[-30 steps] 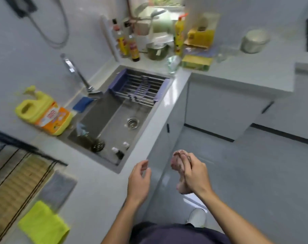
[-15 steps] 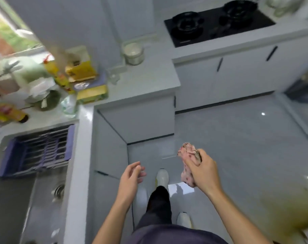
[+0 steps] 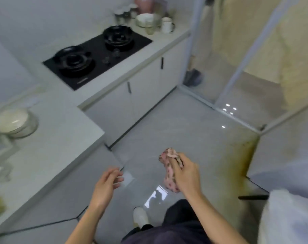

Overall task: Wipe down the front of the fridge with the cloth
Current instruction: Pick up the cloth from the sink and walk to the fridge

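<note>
Beside the stove (image 3: 97, 55), turned away from the sink, the right hand (image 3: 184, 173) grips the cloth (image 3: 169, 166), left hand (image 3: 105, 187) spread; wiping comes next.

**Light:** bright, even, cool white; src overhead, out of view.
**Glare:** cluster of small lamp spots on floor (image 3: 184, 131) by door frame (image 3: 244, 55); larger bright reflection patch on tiles btw the arms.
**Shadows:** soft, faint; thin dark line under counter (image 3: 61, 138) edge.
**Blur:** motion smear over whole frame, worst at left edge; bowl (image 3: 12, 122) streaked, cups at rear soft. Left hand (image 3: 104, 189) fingertips ghosted; right hand (image 3: 186, 176) and cloth (image 3: 170, 181) a bit sharper.
**Distortion:** wide-angle; counter and frame lines bow twd edges.
**Exposure:** hob (image 3: 97, 57) glossy black, little detail; white obj (image 3: 290, 217) lower right washed out, no texture.
</note>
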Demonstrator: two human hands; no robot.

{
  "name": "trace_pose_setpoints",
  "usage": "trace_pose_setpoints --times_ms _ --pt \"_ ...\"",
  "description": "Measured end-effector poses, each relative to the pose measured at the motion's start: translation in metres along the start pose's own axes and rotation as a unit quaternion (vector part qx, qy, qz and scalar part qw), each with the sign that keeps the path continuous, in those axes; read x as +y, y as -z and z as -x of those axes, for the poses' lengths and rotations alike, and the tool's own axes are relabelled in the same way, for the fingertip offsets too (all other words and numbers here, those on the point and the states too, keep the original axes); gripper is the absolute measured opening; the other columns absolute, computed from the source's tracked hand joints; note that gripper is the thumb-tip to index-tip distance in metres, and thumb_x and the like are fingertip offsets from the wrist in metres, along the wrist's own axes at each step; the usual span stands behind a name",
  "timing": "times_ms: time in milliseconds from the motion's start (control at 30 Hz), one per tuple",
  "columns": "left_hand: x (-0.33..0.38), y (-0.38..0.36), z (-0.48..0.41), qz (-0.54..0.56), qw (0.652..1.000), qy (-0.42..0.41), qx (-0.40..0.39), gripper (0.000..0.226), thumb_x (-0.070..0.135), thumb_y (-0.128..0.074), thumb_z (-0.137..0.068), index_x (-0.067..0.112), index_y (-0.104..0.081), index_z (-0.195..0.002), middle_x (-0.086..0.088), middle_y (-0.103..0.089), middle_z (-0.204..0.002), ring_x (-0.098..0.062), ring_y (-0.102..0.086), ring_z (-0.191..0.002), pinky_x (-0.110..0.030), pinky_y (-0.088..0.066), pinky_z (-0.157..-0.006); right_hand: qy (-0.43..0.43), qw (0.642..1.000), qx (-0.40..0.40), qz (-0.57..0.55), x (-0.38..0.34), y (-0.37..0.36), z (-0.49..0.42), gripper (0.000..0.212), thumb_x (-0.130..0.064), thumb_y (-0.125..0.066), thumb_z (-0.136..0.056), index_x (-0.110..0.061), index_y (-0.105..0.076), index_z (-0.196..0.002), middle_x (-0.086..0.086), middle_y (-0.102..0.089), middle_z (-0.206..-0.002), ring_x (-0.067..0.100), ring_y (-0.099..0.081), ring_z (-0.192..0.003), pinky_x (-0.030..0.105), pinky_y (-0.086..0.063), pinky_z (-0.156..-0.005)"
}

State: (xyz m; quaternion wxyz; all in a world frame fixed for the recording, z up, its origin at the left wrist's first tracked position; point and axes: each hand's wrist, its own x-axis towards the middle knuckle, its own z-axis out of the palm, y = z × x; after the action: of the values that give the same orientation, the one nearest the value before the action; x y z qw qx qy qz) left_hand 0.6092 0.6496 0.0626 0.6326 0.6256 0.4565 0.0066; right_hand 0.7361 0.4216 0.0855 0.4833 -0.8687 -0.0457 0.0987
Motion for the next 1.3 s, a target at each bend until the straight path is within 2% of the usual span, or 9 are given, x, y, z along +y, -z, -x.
trace_pose_setpoints --times_ms 100,267,433,667,800,967,1033,1200,1300 --pt "0.030 -0.025 -0.032 -0.022 0.998 -0.003 -0.051 0.020 0.019 -0.050 -0.109 0.015 -0.070 -0.113 -0.012 -0.076 -0.112 -0.029 -0.072 -0.105 -0.049 -0.053 -0.104 -0.043 0.997 0.059 -0.020 0.000 0.015 -0.013 0.034 -0.033 -0.062 -0.104 -0.031 -0.056 -0.070 -0.018 -0.056 -0.052 0.002 -0.049 -0.045 0.019 -0.032 -0.045" --pt "0.083 -0.092 -0.072 -0.046 0.991 -0.027 -0.122 0.022 0.016 -0.051 -0.108 0.011 -0.071 -0.115 -0.012 -0.077 -0.108 -0.029 -0.073 -0.102 -0.046 -0.054 -0.098 -0.121 0.980 0.147 -0.049 0.005 0.037 -0.060 0.030 -0.044 -0.058 -0.102 -0.028 -0.068 -0.079 -0.020 -0.065 -0.061 0.000 -0.061 -0.057 0.018 -0.040 -0.053" --pt "0.144 -0.158 -0.112 -0.059 0.984 -0.053 -0.162 0.023 0.017 -0.049 -0.108 0.012 -0.071 -0.115 -0.010 -0.077 -0.108 -0.024 -0.074 -0.098 -0.041 -0.057 -0.095 -0.129 0.972 0.188 -0.050 0.012 0.064 -0.138 0.040 -0.044 -0.056 -0.104 -0.026 -0.058 -0.069 -0.003 -0.061 -0.058 0.015 -0.059 -0.057 0.034 -0.044 -0.055" --pt "0.226 -0.248 -0.173 -0.082 0.981 -0.061 -0.166 0.024 0.016 -0.047 -0.109 0.014 -0.070 -0.115 -0.012 -0.076 -0.110 -0.025 -0.074 -0.099 -0.042 -0.056 -0.096 -0.122 0.975 0.184 -0.036 0.017 0.121 -0.269 0.056 -0.053 -0.047 -0.106 -0.018 -0.052 -0.062 -0.001 -0.053 -0.053 0.016 -0.051 -0.052 0.037 -0.043 -0.056" --pt "0.259 -0.307 -0.202 -0.092 0.980 -0.063 -0.165 0.024 0.016 -0.048 -0.109 0.013 -0.070 -0.117 -0.012 -0.077 -0.110 -0.025 -0.073 -0.099 -0.044 -0.056 -0.097 -0.119 0.972 0.199 -0.046 0.024 0.159 -0.330 0.054 -0.043 -0.049 -0.108 -0.023 -0.037 -0.059 -0.011 -0.034 -0.046 0.007 -0.037 -0.043 0.024 -0.029 -0.050" --pt "0.293 -0.372 -0.226 -0.129 0.972 -0.056 -0.189 0.025 0.017 -0.047 -0.110 0.015 -0.070 -0.119 -0.009 -0.076 -0.111 -0.027 -0.073 -0.103 -0.043 -0.057 -0.100 -0.151 0.964 0.209 -0.067 0.046 0.192 -0.376 0.049 -0.044 -0.052 -0.107 -0.015 -0.051 -0.067 -0.007 -0.046 -0.051 0.006 -0.042 -0.043 0.020 -0.034 -0.045" --pt "0.308 -0.398 -0.238 -0.144 0.967 -0.051 -0.203 0.025 0.017 -0.047 -0.110 0.015 -0.070 -0.118 -0.009 -0.076 -0.111 -0.027 -0.073 -0.104 -0.045 -0.057 -0.101 -0.171 0.962 0.203 -0.070 0.055 0.205 -0.392 0.045 -0.046 -0.051 -0.105 -0.013 -0.056 -0.075 -0.002 -0.053 -0.057 0.006 -0.043 -0.046 0.024 -0.037 -0.049" --pt "0.344 -0.478 -0.283 -0.187 0.949 -0.056 -0.247 0.024 0.018 -0.047 -0.110 0.015 -0.070 -0.117 -0.009 -0.077 -0.110 -0.027 -0.073 -0.105 -0.045 -0.057 -0.100 -0.228 0.941 0.241 -0.072 0.077 0.238 -0.437 0.042 -0.044 -0.054 -0.105 -0.017 -0.049 -0.073 -0.008 -0.046 -0.055 0.007 -0.041 -0.045 0.028 -0.036 -0.052" --pt "0.371 -0.539 -0.312 -0.214 0.930 -0.065 -0.291 0.024 0.018 -0.047 -0.110 0.015 -0.070 -0.117 -0.009 -0.077 -0.112 -0.027 -0.073 -0.105 -0.045 -0.057 -0.101 -0.243 0.925 0.280 -0.086 0.088 0.262 -0.471 0.041 -0.037 -0.059 -0.104 -0.019 -0.046 -0.069 -0.009 -0.043 -0.050 0.004 -0.043 -0.043 0.020 -0.031 -0.046"
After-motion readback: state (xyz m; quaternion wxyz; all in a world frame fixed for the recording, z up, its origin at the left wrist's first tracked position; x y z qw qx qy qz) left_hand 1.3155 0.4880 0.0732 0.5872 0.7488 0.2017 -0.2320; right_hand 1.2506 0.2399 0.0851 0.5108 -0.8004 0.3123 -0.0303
